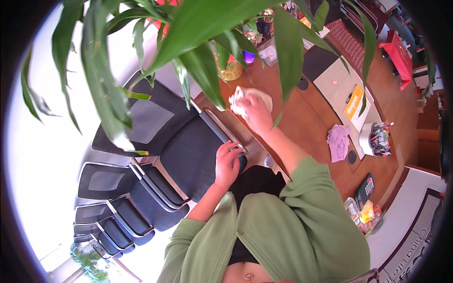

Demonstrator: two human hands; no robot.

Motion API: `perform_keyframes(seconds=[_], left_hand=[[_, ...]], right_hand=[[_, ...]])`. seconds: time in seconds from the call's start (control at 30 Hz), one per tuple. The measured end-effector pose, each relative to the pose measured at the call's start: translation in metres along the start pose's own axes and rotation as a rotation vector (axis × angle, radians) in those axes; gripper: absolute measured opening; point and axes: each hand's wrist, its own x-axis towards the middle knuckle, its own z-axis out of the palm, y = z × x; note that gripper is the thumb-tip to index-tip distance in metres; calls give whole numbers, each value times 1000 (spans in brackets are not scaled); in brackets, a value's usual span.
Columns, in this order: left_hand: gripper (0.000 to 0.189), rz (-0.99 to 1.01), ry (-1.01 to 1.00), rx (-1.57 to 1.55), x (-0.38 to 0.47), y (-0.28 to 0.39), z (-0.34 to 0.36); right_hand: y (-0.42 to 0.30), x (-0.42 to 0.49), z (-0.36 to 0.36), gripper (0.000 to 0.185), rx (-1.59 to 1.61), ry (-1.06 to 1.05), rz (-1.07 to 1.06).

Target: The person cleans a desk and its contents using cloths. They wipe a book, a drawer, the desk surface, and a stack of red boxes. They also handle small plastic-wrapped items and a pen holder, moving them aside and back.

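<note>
My right hand presses on a crumpled white cloth near the edge of the brown wooden desk, its fingers bent over the cloth. Beside the armrest of a black mesh-backed chair, my left hand is raised with its fingers apart, holding nothing. Whether it touches the armrest I cannot tell. Just beyond the cloth stands a gold-coloured pot, partly behind long green leaves. A crumpled pink cloth lies farther right on the desk.
Plant leaves hang across the top of the view. The desk bears an orange notebook, a white pen holder, a calculator, small packets and a purple cup. Several black chairs line the left side.
</note>
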Motion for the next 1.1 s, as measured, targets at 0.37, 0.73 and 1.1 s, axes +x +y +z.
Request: perform_keyframes(seconds=[0.37,0.73,1.1], left_hand=[[32,-63,93,-1,-28,-10,-20],[31,-49,85,-62,-40,-9,-22],[30,42,-20,-117,-21,6,-2]], right_hand=[[-32,136,99,24,320,1,-16],[-40,-21,-23,57,-57,-17,-41],[59,-114,-151,49,-12,12,307]])
